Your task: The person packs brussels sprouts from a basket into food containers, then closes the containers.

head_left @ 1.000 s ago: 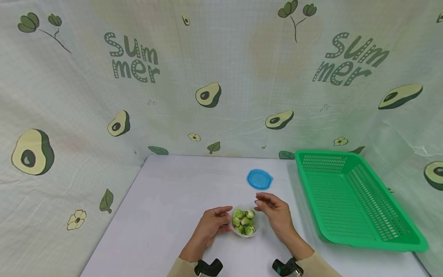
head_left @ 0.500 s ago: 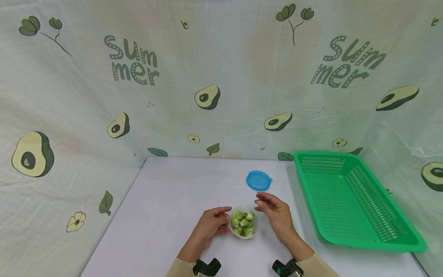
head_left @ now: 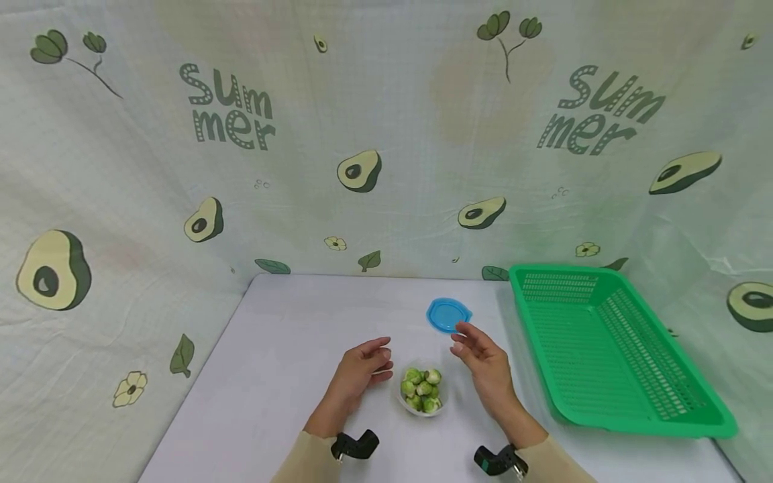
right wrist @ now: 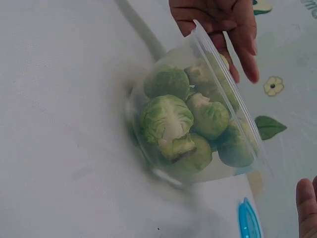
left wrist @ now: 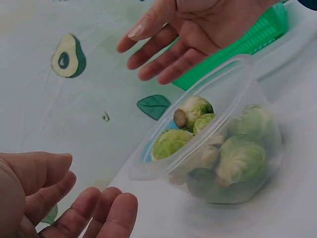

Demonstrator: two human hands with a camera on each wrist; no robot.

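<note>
A clear plastic tub (left wrist: 233,163) filled with several Brussels sprouts (head_left: 421,389) stands on the white table, uncovered. To its left, my left hand (head_left: 360,369) hovers a little apart from the tub, fingers loosely bent and holding nothing. My right hand (head_left: 488,365) is raised on the tub's other side, also holding nothing, its fingertips close to a blue lid (head_left: 448,315) that lies flat behind the tub. In the right wrist view the sprouts show through the tub's cloudy wall, and part of the blue lid (right wrist: 248,220) appears at the bottom.
A large green plastic basket (head_left: 616,365) with slotted sides stands at the right of the table (head_left: 290,376). A pale curtain (head_left: 290,201) printed with avocados and leaves hangs behind the table and along its sides.
My left hand has let go of the tub's side and moved away to the left and up. My right hand has risen slightly and shifted toward the lid. The tub stays put.
</note>
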